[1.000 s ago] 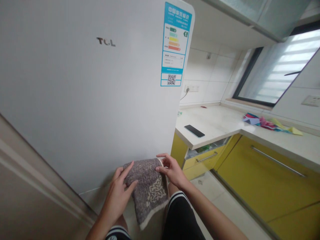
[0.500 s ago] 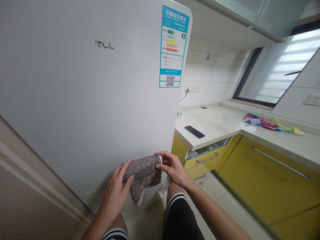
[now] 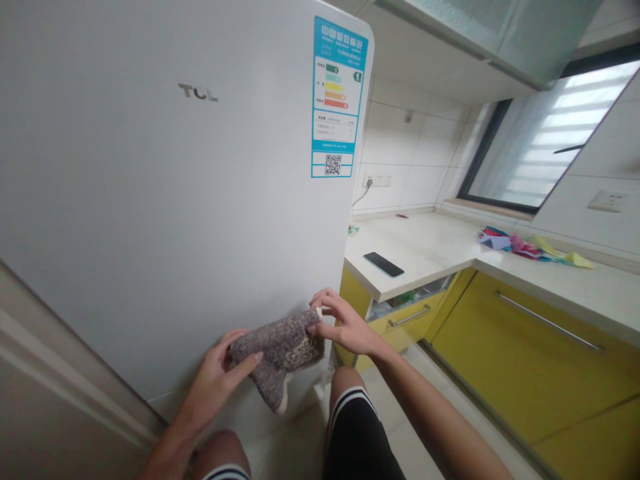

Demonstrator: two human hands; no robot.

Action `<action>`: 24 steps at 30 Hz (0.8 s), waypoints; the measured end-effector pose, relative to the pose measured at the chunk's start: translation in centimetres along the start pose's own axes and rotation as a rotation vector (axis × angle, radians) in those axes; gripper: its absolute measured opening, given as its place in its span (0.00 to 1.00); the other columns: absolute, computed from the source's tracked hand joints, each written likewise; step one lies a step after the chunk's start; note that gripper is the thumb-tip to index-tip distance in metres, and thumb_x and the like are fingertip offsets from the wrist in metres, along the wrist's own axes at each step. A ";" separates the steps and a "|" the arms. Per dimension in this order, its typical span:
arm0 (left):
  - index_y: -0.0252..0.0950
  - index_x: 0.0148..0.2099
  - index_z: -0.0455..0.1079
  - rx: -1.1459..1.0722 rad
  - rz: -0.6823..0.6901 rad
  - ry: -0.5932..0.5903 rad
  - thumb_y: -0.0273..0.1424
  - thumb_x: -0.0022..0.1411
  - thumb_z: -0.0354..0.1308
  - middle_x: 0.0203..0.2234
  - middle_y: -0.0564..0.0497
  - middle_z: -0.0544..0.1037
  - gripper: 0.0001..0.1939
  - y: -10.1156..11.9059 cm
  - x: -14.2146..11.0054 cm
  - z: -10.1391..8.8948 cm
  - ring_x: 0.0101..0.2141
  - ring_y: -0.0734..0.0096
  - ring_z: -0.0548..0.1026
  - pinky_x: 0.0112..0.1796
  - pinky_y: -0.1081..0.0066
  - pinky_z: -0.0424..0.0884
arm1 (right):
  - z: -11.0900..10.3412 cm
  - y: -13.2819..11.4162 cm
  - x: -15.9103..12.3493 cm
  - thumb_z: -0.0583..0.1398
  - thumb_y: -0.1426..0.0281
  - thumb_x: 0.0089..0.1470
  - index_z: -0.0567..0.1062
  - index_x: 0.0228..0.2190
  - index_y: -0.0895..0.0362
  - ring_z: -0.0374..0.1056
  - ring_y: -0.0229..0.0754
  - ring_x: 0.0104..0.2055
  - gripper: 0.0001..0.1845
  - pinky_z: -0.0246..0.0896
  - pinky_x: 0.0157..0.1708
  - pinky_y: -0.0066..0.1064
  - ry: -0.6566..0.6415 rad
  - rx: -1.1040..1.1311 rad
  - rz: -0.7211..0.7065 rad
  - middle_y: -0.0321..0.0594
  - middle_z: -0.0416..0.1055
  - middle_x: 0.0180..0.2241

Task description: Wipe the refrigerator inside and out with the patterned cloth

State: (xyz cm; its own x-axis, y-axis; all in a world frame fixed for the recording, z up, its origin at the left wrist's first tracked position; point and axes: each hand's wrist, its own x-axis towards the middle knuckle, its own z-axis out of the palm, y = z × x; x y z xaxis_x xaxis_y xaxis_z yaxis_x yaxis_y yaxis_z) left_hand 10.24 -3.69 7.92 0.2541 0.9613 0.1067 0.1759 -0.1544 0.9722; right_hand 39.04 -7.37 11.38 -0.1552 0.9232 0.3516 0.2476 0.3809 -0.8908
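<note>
A thick, fuzzy grey-brown cloth (image 3: pixel 280 343) with a pale edge is stretched between my hands in front of the white refrigerator (image 3: pixel 210 220). My left hand (image 3: pixel 220 373) grips its left end, thumb on the near face and the other fingers behind. At the upper right corner my right hand (image 3: pixel 347 323) pinches the pale edge between thumb and fingers. One corner of the cloth hangs down below the middle. I cannot tell whether the cloth touches the refrigerator door.
To the right is a white countertop (image 3: pixel 425 243) bearing a black phone (image 3: pixel 383 264) and a pile of colourful cloths (image 3: pixel 530 247). A yellow drawer (image 3: pixel 407 323) beneath stands partly open. My knees are close below the cloth.
My left hand has shifted left and slightly down with its end of the cloth, pulling it longer and more slanted. My right hand has risen a little at its corner. The view has turned slightly right.
</note>
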 end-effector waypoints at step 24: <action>0.33 0.59 0.70 0.556 0.340 0.867 0.50 0.63 0.60 0.52 0.34 0.76 0.32 -15.0 1.4 -4.2 0.56 0.40 0.74 0.60 0.38 0.73 | -4.6 -3.6 -5.8 0.74 0.55 0.54 0.80 0.31 0.57 0.71 0.45 0.30 0.19 0.70 0.32 0.35 0.822 -0.202 -0.057 0.39 0.75 0.29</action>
State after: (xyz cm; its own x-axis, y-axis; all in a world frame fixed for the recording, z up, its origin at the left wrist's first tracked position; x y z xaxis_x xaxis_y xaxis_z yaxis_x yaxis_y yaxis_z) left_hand 3.97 0.92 -5.69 -0.3496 0.6493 0.6754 0.6848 -0.3150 0.6572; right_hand 43.51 -13.86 13.84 0.5529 0.6159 0.5613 0.4390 0.3572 -0.8244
